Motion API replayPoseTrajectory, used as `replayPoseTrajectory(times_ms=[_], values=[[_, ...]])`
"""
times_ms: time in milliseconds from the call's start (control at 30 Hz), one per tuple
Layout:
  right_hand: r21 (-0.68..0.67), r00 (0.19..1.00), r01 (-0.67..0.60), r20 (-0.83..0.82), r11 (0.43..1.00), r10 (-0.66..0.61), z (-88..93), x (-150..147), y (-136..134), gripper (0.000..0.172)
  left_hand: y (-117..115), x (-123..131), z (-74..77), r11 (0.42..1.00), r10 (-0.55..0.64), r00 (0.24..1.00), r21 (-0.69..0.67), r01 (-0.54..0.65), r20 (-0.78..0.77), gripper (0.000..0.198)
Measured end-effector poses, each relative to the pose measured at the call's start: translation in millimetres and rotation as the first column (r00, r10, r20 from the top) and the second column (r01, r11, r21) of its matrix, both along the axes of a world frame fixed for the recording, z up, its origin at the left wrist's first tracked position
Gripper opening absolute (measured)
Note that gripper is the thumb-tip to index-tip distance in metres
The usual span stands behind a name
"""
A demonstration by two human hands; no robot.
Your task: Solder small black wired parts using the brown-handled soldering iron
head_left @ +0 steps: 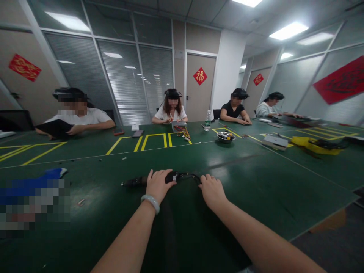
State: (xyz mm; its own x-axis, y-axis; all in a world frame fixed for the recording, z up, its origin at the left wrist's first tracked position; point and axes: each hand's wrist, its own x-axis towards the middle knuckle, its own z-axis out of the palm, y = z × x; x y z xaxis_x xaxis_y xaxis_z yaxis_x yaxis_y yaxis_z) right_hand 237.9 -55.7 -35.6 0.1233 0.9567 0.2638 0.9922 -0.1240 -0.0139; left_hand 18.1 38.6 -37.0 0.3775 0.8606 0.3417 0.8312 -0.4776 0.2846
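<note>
A black bundle of cable [182, 176] lies on the green table [256, 182] just in front of me. My left hand [157, 185], with a pale bangle on its wrist, rests on the left part of the bundle with fingers curled over it. My right hand [211, 189] presses down on the bundle's right end, fingers bent. A dark plug-like end [133, 182] sticks out to the left of my left hand.
Several other people sit along the far side of the table. A metal bowl [225, 137], a water bottle [208, 120], coloured wires [183, 132], a yellow object [318, 146] and a blue item [54, 173] lie about. Yellow tape lines mark the tabletop. The table edge runs at right.
</note>
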Motion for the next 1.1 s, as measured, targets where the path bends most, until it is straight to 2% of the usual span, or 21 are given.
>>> replayPoseTrajectory(times_ms=[167, 333, 467, 567, 700, 867, 1000, 1100], values=[[0.035, 0.996, -0.067, -0.056, 0.997, 0.069, 7.0, 16.2, 15.4, 0.009, -4.4, -12.4, 19.5, 0.991, -0.077, 0.995, -0.115, 0.069, -0.065, 0.052], [0.089, 0.948, -0.219, -0.218, 0.972, 0.233, 11.5, 27.4, 21.2, 0.010, -9.8, -25.6, 30.0, 0.971, -0.137, 0.983, -0.214, 0.108, -0.126, 0.050], [0.114, 0.893, -0.344, -0.266, 0.932, 0.362, 10.7, 16.6, 21.4, 0.011, -19.7, -20.0, 29.7, 0.985, -0.163, 0.983, -0.067, 0.157, -0.089, 0.048], [0.131, 0.885, -0.378, -0.238, 0.917, 0.399, 9.4, 7.3, 22.6, 0.010, -28.6, -4.3, 28.1, 0.973, -0.229, 0.972, 0.028, 0.231, -0.054, 0.037], [0.213, 0.884, -0.385, -0.194, 0.898, 0.425, 7.5, 2.5, 24.4, 0.008, -33.0, 17.3, 23.0, 0.969, -0.233, 0.970, 0.063, 0.237, -0.071, 0.017], [0.316, 0.909, -0.345, -0.121, 0.884, 0.398, 7.0, -5.2, 34.5, 0.010, -28.5, 26.8, 15.1, 0.980, -0.178, 0.978, 0.072, 0.186, -0.109, 0.015], [0.314, 0.919, -0.334, -0.099, 0.889, 0.381, 6.7, -11.8, 44.5, 0.013, -25.9, 26.9, 13.1, 0.980, -0.172, 0.976, 0.074, 0.183, -0.135, 0.013], [0.286, 0.900, -0.388, -0.089, 0.876, 0.428, 6.5, -9.7, 44.1, 0.012, -25.4, 25.6, 14.6, 0.980, -0.177, 0.975, 0.066, 0.187, -0.137, 0.011]])
